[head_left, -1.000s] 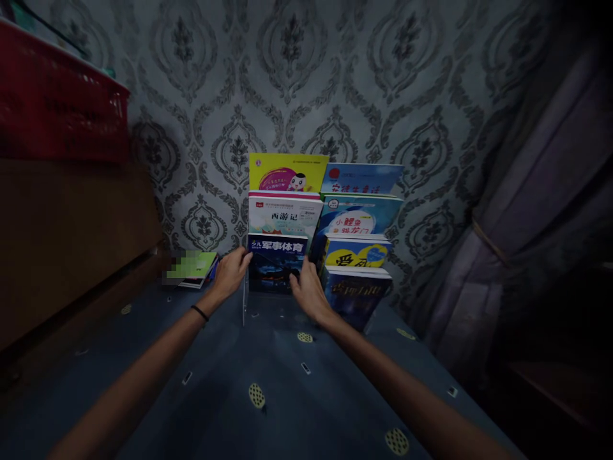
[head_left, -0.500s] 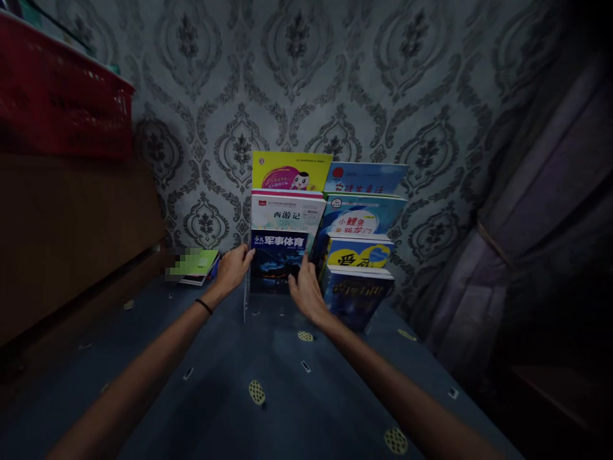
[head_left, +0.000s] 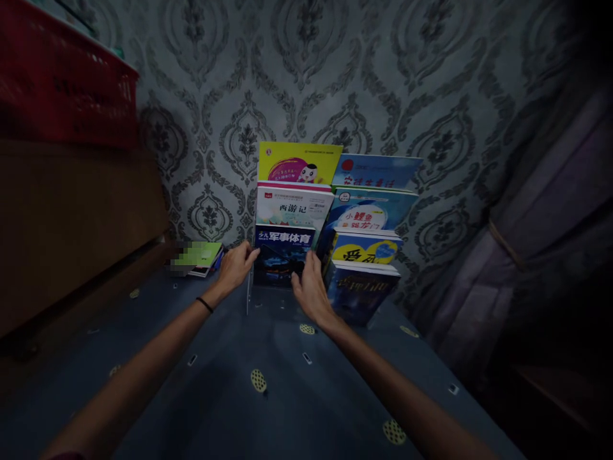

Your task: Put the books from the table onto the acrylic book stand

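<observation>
A dark blue book (head_left: 282,255) with white lettering stands upright in the front left row of a clear stand (head_left: 248,297). My left hand (head_left: 236,266) grips its left edge, thumb towards the cover. On the opposite edge, my right hand (head_left: 312,291) has its fingers along the side and its thumb in front of the cover. Behind that book rise a white book (head_left: 292,207) and a yellow book (head_left: 301,160). To the right stand another dark blue book (head_left: 361,291), a yellow-and-blue book (head_left: 366,248) and two blue books, one light (head_left: 383,169).
Green-covered books (head_left: 204,253) lie on the patterned blue cloth (head_left: 215,383) at the left. A red basket (head_left: 71,83) sits on a brown box (head_left: 71,223). A tied curtain (head_left: 507,243) hangs at the right, and patterned wallpaper (head_left: 301,83) covers the wall behind.
The view has shifted slightly, so the books appear a little higher and farther right. Both hands stay at the sides of the front dark blue book.
</observation>
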The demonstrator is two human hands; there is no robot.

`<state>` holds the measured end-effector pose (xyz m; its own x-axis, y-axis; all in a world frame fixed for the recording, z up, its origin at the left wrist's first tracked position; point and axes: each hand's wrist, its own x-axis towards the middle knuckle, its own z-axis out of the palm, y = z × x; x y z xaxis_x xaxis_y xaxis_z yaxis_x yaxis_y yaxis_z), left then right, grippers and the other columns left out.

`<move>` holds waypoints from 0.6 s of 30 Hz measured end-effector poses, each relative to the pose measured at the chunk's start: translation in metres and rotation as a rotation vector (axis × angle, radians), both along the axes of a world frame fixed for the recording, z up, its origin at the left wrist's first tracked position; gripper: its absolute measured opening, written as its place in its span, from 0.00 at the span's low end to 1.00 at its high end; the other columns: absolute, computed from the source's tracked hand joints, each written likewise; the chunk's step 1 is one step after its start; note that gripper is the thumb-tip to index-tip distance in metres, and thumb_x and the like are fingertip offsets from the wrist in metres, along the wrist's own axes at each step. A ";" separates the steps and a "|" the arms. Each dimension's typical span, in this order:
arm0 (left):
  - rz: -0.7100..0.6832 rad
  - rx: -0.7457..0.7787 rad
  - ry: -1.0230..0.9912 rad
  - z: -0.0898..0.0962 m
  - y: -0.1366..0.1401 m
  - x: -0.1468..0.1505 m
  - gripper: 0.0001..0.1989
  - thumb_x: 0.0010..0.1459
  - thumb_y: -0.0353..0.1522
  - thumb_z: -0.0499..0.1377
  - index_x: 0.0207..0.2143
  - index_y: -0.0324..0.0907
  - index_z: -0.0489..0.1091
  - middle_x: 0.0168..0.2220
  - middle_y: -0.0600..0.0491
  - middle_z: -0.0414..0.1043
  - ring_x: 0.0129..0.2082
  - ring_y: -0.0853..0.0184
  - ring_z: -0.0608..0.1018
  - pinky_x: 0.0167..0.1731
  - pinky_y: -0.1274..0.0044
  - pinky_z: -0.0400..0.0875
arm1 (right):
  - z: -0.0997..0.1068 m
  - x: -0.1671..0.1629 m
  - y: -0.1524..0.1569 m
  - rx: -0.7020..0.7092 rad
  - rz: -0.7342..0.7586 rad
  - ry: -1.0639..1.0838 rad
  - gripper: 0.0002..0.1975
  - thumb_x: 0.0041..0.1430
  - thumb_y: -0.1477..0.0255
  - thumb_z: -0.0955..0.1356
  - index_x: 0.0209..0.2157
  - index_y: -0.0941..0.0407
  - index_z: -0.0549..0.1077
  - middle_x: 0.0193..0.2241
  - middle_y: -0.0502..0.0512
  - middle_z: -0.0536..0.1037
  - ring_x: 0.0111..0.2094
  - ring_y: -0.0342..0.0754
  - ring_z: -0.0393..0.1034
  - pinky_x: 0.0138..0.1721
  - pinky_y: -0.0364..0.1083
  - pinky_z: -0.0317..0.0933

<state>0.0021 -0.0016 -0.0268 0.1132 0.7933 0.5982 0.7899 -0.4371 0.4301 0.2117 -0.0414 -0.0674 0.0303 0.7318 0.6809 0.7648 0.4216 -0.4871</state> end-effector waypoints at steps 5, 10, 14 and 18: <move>-0.019 0.012 -0.043 -0.005 -0.012 0.001 0.08 0.66 0.39 0.56 0.36 0.45 0.65 0.29 0.55 0.73 0.32 0.63 0.76 0.32 0.75 0.62 | -0.008 0.003 -0.009 0.026 0.005 -0.024 0.34 0.66 0.66 0.58 0.70 0.65 0.46 0.68 0.74 0.52 0.70 0.63 0.46 0.67 0.66 0.50; -0.085 -0.009 -0.131 -0.013 -0.022 0.000 0.06 0.65 0.37 0.57 0.36 0.45 0.64 0.30 0.55 0.72 0.33 0.64 0.75 0.34 0.74 0.65 | -0.014 0.005 -0.019 0.047 0.013 -0.057 0.34 0.68 0.63 0.58 0.70 0.61 0.46 0.69 0.71 0.52 0.70 0.63 0.46 0.66 0.67 0.51; -0.120 -0.083 -0.214 -0.010 -0.048 0.004 0.07 0.63 0.36 0.57 0.33 0.44 0.64 0.29 0.56 0.70 0.31 0.65 0.74 0.35 0.74 0.66 | -0.017 0.004 -0.030 0.054 0.013 -0.056 0.34 0.68 0.61 0.57 0.70 0.61 0.48 0.68 0.73 0.51 0.70 0.63 0.47 0.66 0.67 0.50; -0.543 -0.347 -0.424 0.004 -0.111 0.027 0.16 0.65 0.44 0.54 0.31 0.43 0.68 0.27 0.54 0.71 0.29 0.67 0.75 0.31 0.75 0.69 | -0.021 0.005 -0.034 0.069 0.028 -0.090 0.34 0.68 0.59 0.57 0.70 0.59 0.47 0.68 0.71 0.52 0.70 0.63 0.47 0.66 0.67 0.50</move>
